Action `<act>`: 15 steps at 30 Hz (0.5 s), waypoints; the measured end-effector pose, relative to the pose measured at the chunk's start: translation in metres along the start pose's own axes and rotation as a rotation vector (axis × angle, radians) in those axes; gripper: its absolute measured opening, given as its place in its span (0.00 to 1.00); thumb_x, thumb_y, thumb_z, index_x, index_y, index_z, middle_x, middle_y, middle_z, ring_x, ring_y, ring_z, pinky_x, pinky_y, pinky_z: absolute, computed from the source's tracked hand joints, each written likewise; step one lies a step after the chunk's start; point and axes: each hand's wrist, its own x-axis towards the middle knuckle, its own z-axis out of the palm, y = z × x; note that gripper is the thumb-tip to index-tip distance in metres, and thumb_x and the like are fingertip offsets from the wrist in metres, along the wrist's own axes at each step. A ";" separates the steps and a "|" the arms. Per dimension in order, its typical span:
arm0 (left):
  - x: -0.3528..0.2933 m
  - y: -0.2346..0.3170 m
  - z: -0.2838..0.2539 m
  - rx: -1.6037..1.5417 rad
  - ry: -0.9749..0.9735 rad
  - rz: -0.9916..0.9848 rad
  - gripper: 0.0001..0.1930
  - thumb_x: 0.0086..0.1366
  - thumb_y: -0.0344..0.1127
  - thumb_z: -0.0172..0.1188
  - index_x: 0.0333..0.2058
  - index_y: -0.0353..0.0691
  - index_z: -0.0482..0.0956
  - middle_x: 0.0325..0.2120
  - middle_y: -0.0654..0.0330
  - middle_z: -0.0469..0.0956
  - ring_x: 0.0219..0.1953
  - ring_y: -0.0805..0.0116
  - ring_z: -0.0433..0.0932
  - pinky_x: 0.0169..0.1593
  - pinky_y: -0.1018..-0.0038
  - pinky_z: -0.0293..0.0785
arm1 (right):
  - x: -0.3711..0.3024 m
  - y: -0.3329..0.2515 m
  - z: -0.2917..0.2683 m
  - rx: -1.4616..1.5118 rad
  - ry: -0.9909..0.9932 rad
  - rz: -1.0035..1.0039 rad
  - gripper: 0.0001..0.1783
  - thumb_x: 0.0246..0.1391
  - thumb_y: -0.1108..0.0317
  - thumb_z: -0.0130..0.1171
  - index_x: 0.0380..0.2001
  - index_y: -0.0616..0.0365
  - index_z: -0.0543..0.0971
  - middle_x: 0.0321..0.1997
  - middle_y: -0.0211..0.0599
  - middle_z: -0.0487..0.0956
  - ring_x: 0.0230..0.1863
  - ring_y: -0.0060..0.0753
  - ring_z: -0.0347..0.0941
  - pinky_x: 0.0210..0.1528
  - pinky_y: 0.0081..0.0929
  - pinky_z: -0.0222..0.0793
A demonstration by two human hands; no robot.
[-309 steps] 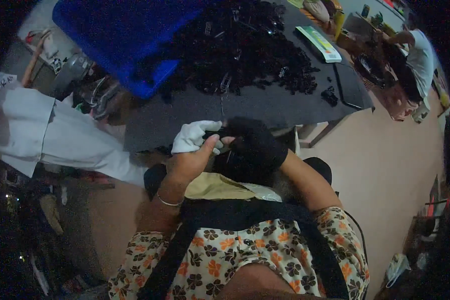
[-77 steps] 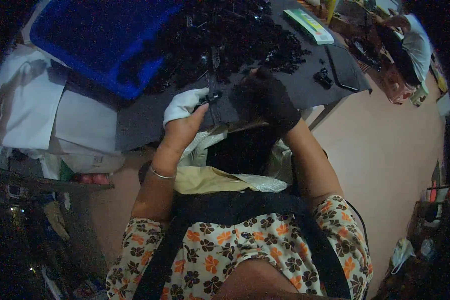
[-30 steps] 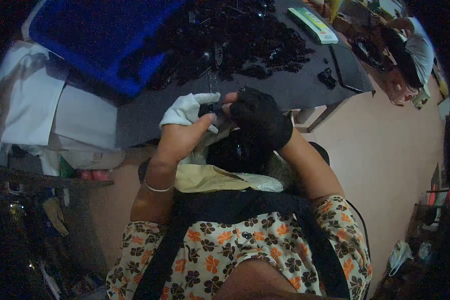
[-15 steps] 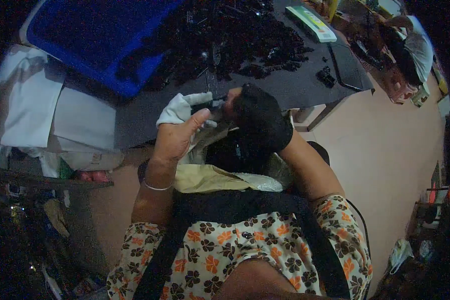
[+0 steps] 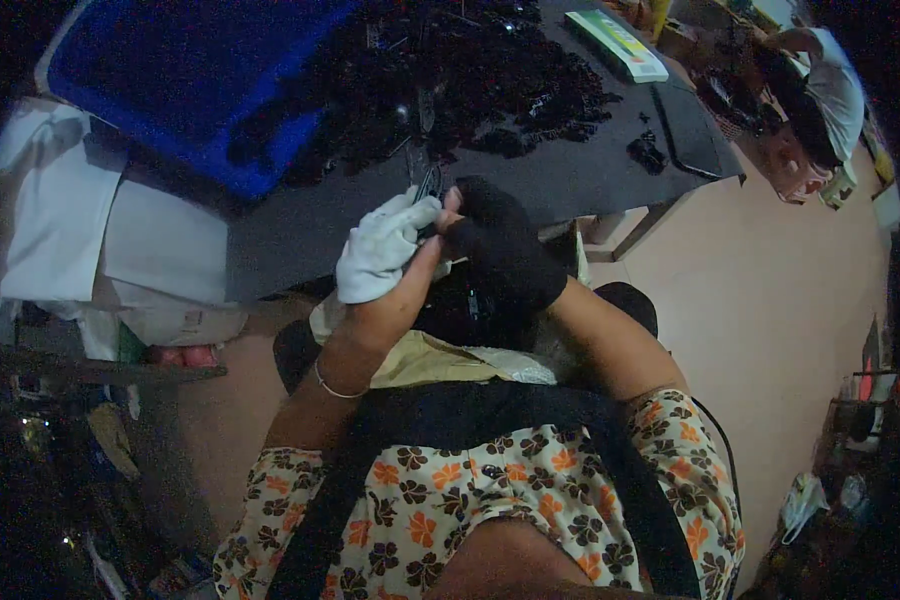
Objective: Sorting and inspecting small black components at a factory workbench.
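My left hand [image 5: 385, 255], in a white glove that leaves the thumb bare, is closed around a thin, dark, shiny piece [image 5: 429, 187] whose exact kind I cannot make out. Against it presses my right hand [image 5: 505, 245], in a black glove with bare fingertips. The two hands meet just off the table's near edge, and most of the held piece is hidden by the fingers. Beyond them, a heap of small black parts [image 5: 490, 90] covers the grey tabletop [image 5: 590, 180]. Below the hands an open beige sack [image 5: 420, 360] lies at my lap, with black stuff inside.
A blue tray [image 5: 190, 80] is at the far left, partly under the heap. White cloth-like sheets [image 5: 160, 235] hang at the left. A flat green-and-white box [image 5: 618, 45] and a small black cluster [image 5: 647, 152] lie at the table's right. Another person [image 5: 830, 100] is at the far right.
My left hand has turned over and its fingers have closed over the piece, back of the glove now showing. My right hand has drawn slightly lower and left, against it.
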 end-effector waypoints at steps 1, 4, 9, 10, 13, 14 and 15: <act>-0.003 -0.007 0.003 -0.060 0.041 -0.002 0.12 0.48 0.23 0.60 0.35 0.35 0.77 0.36 0.51 0.75 0.42 0.61 0.73 0.48 0.72 0.67 | 0.000 -0.005 0.002 0.000 -0.002 -0.001 0.09 0.51 0.64 0.52 0.29 0.59 0.69 0.26 0.30 0.71 0.28 0.23 0.67 0.32 0.23 0.65; -0.007 -0.012 0.001 -0.251 0.099 -0.186 0.11 0.51 0.23 0.59 0.36 0.33 0.76 0.36 0.53 0.75 0.41 0.66 0.73 0.45 0.75 0.69 | 0.005 -0.008 0.005 -0.211 0.027 0.052 0.10 0.49 0.64 0.55 0.30 0.60 0.71 0.25 0.31 0.72 0.28 0.24 0.68 0.33 0.23 0.66; -0.005 -0.008 -0.010 -0.412 -0.062 -0.374 0.09 0.55 0.22 0.57 0.36 0.30 0.74 0.36 0.55 0.74 0.33 0.73 0.75 0.35 0.80 0.74 | 0.005 -0.004 -0.015 -0.312 -0.012 -0.207 0.17 0.40 0.65 0.65 0.31 0.64 0.74 0.23 0.32 0.74 0.30 0.24 0.71 0.32 0.24 0.67; -0.008 -0.009 -0.012 -0.411 -0.061 -0.375 0.09 0.55 0.22 0.57 0.36 0.30 0.74 0.36 0.55 0.74 0.33 0.73 0.75 0.35 0.80 0.74 | 0.004 -0.010 -0.016 -0.310 -0.014 -0.207 0.17 0.40 0.65 0.65 0.31 0.64 0.74 0.23 0.32 0.74 0.30 0.24 0.71 0.32 0.24 0.67; -0.012 -0.015 -0.012 -0.534 -0.078 -0.381 0.09 0.55 0.23 0.56 0.37 0.30 0.74 0.36 0.55 0.74 0.31 0.74 0.75 0.35 0.80 0.74 | 0.005 -0.015 -0.018 -0.237 -0.161 0.125 0.18 0.39 0.64 0.66 0.31 0.64 0.74 0.24 0.34 0.75 0.29 0.24 0.72 0.32 0.25 0.68; -0.012 -0.014 -0.014 -0.561 -0.101 -0.425 0.09 0.56 0.23 0.56 0.37 0.30 0.74 0.36 0.55 0.74 0.31 0.74 0.75 0.35 0.80 0.74 | 0.004 -0.013 -0.016 -0.208 -0.139 0.119 0.18 0.38 0.63 0.66 0.31 0.64 0.74 0.24 0.35 0.75 0.28 0.24 0.72 0.31 0.25 0.68; -0.012 -0.013 -0.015 -0.587 -0.124 -0.469 0.10 0.56 0.23 0.56 0.38 0.30 0.73 0.36 0.55 0.74 0.31 0.74 0.75 0.35 0.80 0.74 | 0.003 -0.011 -0.015 -0.178 -0.117 0.112 0.18 0.38 0.63 0.66 0.31 0.63 0.74 0.24 0.35 0.76 0.27 0.24 0.72 0.31 0.24 0.68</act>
